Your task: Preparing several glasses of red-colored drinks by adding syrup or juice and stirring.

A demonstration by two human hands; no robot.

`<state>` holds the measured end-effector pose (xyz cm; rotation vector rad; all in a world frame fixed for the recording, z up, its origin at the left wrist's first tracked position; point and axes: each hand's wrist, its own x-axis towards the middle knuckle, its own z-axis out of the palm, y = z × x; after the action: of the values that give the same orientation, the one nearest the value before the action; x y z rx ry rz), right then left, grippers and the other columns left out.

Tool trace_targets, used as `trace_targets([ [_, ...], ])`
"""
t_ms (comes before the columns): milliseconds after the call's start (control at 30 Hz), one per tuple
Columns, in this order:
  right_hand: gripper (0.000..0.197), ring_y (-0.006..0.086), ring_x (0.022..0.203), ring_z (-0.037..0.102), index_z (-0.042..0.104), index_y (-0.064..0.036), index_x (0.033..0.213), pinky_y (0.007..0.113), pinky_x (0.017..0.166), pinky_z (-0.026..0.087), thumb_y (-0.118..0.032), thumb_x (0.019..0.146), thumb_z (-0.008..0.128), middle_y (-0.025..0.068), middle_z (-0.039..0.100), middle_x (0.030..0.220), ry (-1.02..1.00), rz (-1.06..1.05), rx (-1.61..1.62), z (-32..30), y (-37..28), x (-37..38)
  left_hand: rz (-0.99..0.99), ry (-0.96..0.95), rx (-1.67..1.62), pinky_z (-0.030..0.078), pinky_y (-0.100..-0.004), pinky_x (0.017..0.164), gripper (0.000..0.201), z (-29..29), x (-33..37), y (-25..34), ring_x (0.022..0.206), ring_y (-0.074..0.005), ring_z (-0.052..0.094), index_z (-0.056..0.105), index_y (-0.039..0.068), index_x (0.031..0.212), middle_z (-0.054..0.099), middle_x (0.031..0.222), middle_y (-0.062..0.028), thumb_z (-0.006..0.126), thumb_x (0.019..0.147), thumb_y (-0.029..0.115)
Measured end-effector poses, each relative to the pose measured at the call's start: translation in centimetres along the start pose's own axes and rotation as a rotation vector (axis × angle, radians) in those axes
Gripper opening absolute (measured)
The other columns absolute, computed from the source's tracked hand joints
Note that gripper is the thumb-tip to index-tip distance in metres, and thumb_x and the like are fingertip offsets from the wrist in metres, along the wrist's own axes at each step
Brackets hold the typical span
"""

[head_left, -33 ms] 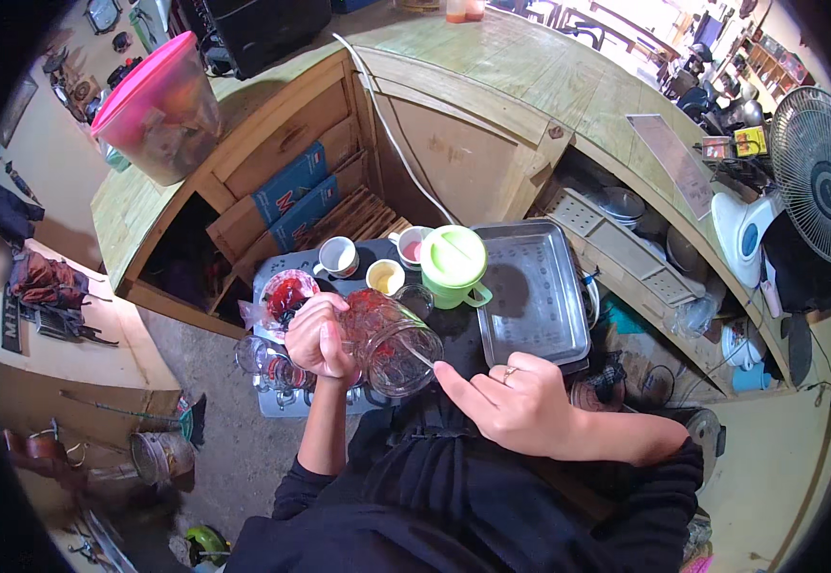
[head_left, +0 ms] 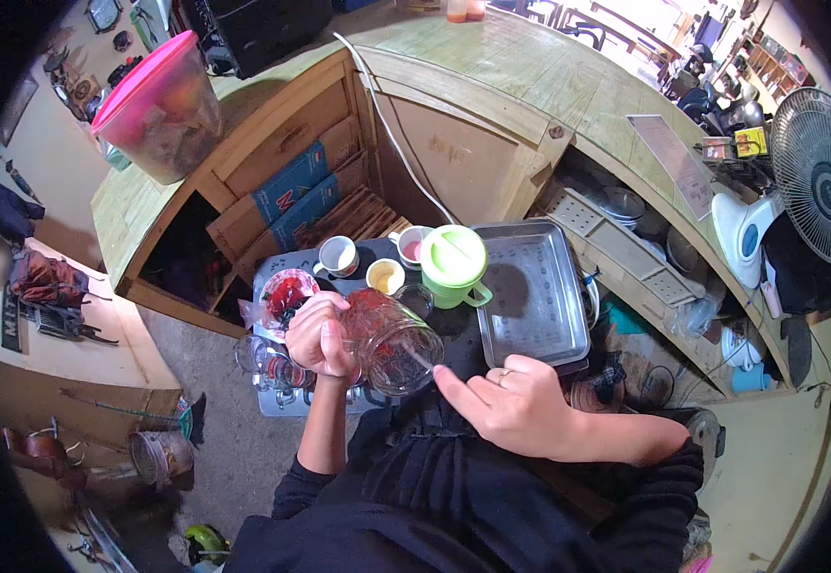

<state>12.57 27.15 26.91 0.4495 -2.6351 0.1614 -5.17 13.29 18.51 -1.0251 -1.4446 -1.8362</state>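
My left hand [head_left: 320, 336] is wrapped round a clear glass jar [head_left: 398, 355], tilted with its mouth toward my right hand. Red residue shows inside, toward the jar's base. My right hand [head_left: 521, 406] grips a thin pale stirring utensil [head_left: 419, 359] that reaches into the jar's mouth; its far end cannot be made out. Just beyond the jar stand a light green lidded pitcher [head_left: 454, 267], a cup with yellowish contents [head_left: 385, 277] and a drinking glass [head_left: 415, 300]. A bowl with red contents [head_left: 288, 290] is beside my left hand.
Two white mugs [head_left: 338, 256] [head_left: 410, 245] stand at the table's back. To the right lies a rectangular metal tray [head_left: 536, 301]; glass mugs [head_left: 277, 368] crowd the left front. A wooden counter [head_left: 463, 57] curves behind, bearing a pink-lidded tub [head_left: 159, 115] and a fan [head_left: 821, 186].
The utensil and my right fingertips have shifted very slightly at the jar's mouth. My left hand keeps hold of the jar.
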Motion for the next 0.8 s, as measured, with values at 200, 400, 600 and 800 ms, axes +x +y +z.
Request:
trace_targets([
  [200, 0.038, 0.0069, 0.041, 0.036, 0.064, -0.0039, 0.095, 0.022, 0.039, 0.026, -0.009, 0.058, 0.057, -0.0037, 0.033, 0.048, 0.048, -0.021, 0.022, 0.2, 0.0, -0.3, 0.013, -0.039, -0.004, 0.043, -0.0312, 0.049, 0.029, 0.1, 0.0, 0.1, 0.038, -0.0183, 0.040, 0.033, 0.001, 0.044, 0.034, 0.041, -0.0059, 0.043, 0.070, 0.007],
  [400, 0.038, 0.0072, 0.041, 0.037, 0.064, -0.0042, 0.095, 0.023, 0.040, 0.027, -0.009, 0.058, 0.057, -0.0037, 0.033, 0.048, 0.091, -0.052, -0.019, -0.5, 0.0, 0.0, 0.032, -0.049, 0.006, 0.044, -0.0315, 0.049, 0.028, 0.1, 0.0, 0.1, 0.038, -0.0187, 0.040, 0.033, 0.001, 0.044, 0.033, 0.041, -0.0058, 0.042, 0.070, 0.008],
  [600, 0.022, 0.0077, 0.042, 0.040, 0.062, -0.0028, 0.091, 0.023, 0.043, 0.029, -0.014, 0.072, 0.061, -0.0036, 0.035, 0.049, 0.005, 0.049, -0.033, 0.2, 0.4, -0.3, 0.025, -0.079, 0.023, 0.044, -0.0314, 0.049, 0.028, 0.3, 0.1, 0.6, 0.038, -0.0190, 0.040, 0.033, 0.001, 0.044, 0.033, 0.041, -0.0058, 0.042, 0.069, 0.009],
  [800, 0.017, 0.0139, 0.040, 0.047, 0.052, -0.0067, 0.071, 0.027, 0.043, 0.035, -0.020, 0.076, 0.063, -0.0001, 0.043, 0.048, -0.161, 0.166, -0.166, -0.7, 0.6, 0.6, 0.028, -0.091, 0.031, 0.044, -0.0310, 0.049, 0.027, 0.8, 0.9, 1.1, 0.038, -0.0191, 0.040, 0.033, 0.001, 0.044, 0.033, 0.041, -0.0057, 0.043, 0.068, 0.009],
])
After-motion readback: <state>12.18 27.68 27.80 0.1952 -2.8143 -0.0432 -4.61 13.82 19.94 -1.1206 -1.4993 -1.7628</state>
